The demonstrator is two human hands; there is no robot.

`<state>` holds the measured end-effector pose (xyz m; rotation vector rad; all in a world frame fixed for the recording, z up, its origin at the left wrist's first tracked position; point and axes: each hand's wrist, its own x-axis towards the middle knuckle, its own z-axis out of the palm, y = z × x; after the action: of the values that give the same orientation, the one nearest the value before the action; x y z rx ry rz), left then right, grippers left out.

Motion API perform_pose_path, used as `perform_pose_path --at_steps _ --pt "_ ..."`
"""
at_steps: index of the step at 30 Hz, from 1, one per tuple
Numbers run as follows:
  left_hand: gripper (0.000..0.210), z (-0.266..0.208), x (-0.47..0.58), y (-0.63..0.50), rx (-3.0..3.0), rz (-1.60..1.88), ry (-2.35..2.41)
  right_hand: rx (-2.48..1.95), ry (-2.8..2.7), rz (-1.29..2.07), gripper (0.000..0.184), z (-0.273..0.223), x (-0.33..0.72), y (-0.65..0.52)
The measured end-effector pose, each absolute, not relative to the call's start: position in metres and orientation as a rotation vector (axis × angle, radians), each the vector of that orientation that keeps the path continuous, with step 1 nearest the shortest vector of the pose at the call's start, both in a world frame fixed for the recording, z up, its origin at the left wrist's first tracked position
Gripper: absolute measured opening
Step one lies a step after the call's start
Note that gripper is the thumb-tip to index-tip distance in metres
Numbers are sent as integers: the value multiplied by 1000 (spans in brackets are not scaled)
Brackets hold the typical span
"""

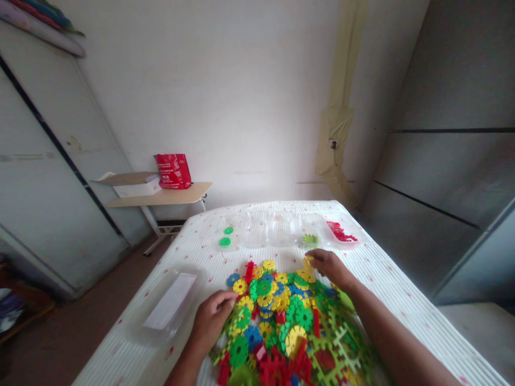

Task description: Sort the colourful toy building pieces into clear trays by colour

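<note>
A heaped pile of plastic building pieces [281, 316] lies on the near part of the table, with notched flower discs in yellow, green and blue and red and light green interlocking pieces. My right hand [328, 265] is over the pile's far right edge, its fingers pinched on a yellow notched disc [308, 262]. At the left edge of the pile rests my left hand [213, 313], fingers loosely bent and no piece visible in it. Its fingertips are beside a yellow disc [240, 287].
Along the far side stands a clear compartment tray [276, 230]. Green discs [228, 230] lie in its left section, a light green piece [309, 238] further right, red pieces [341, 233] at the right end. A clear lid [140, 332] with a white label lies at left.
</note>
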<state>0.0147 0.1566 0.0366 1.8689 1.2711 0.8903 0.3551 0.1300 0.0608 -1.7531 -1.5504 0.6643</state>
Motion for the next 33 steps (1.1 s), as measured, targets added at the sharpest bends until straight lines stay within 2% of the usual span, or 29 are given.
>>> perform_pose_path --at_steps 5,17,23,28,33 --pt "26 37 14 157 1862 878 1281 -1825 -1801 506 38 55 344 131" --pt "26 31 12 159 1830 890 1272 -1949 -1892 570 32 62 340 125" --pt "26 32 12 159 1832 914 1261 -1986 -1875 537 42 60 337 125" --pt "26 34 13 157 1833 902 1270 -1969 -1927 529 36 59 338 126" --pt "27 39 15 156 1801 895 1267 -1907 -1786 541 21 59 340 126"
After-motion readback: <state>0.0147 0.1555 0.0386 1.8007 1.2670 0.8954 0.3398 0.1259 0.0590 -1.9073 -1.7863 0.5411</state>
